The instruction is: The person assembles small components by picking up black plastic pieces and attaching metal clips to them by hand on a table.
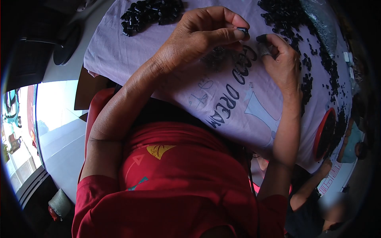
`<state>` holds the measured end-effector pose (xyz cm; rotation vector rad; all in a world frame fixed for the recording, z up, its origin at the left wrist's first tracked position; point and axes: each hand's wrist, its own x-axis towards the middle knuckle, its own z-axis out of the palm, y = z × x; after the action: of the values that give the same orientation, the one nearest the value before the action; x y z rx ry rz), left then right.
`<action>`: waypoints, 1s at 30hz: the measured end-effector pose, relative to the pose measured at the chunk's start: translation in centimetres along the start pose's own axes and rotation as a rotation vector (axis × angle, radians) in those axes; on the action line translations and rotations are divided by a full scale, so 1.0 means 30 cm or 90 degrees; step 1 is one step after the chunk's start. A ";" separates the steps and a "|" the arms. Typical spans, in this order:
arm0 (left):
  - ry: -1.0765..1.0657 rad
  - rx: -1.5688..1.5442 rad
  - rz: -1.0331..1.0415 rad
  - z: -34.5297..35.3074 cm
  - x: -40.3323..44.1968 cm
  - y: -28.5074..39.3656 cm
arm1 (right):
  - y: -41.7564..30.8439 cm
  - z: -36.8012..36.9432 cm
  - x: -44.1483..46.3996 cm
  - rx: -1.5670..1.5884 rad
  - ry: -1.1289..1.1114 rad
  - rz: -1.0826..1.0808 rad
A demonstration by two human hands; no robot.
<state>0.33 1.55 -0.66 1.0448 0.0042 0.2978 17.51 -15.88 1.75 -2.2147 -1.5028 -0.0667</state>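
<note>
My left hand is raised over a pale cloth and pinches a small black piece with a shiny side between thumb and fingertips. Just right of it is my right hand, its fingers curled and the index finger close to the thumb. A black covering or piece is at the index fingertip, and something grey wraps the thumb. What lies between those fingers, if anything, cannot be made out. A heap of small black pieces lies beyond my left forearm. A larger heap spreads beyond my right hand.
A red-rimmed round tray stands near the right edge with black pieces around it. A clear plastic bag lies at the far right. Another person's arm reaches to the table at lower right. A red chair is behind my left elbow.
</note>
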 end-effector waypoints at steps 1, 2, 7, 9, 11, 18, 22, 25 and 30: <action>0.001 0.006 -0.002 0.002 -0.001 0.002 | 0.005 0.002 0.002 -0.009 0.004 -0.014; 0.018 -0.011 0.002 0.008 -0.001 -0.001 | 0.010 0.006 0.003 -0.017 0.007 -0.028; 0.056 0.129 0.058 0.030 -0.006 0.011 | -0.009 0.013 0.002 -0.032 0.026 0.005; 0.064 0.148 0.030 0.042 -0.018 0.038 | -0.026 0.005 0.000 -0.039 0.021 0.028; 0.068 0.160 0.015 0.046 -0.022 0.047 | -0.019 0.001 0.001 0.035 -0.007 0.065; 0.044 0.179 -0.022 0.038 -0.027 0.036 | -0.035 -0.032 0.005 0.516 -0.027 0.015; 0.027 0.169 -0.049 0.051 -0.027 0.042 | -0.071 -0.053 -0.001 0.656 -0.090 -0.037; -0.004 0.151 -0.060 0.058 -0.033 0.052 | -0.079 -0.046 -0.002 0.670 -0.102 -0.067; 0.014 0.167 -0.032 0.059 -0.032 0.039 | -0.075 -0.035 -0.002 0.638 -0.113 -0.078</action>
<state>-0.60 0.36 1.11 1.2991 0.0915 0.2672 15.70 -15.69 3.45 -1.3347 -1.3180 0.7038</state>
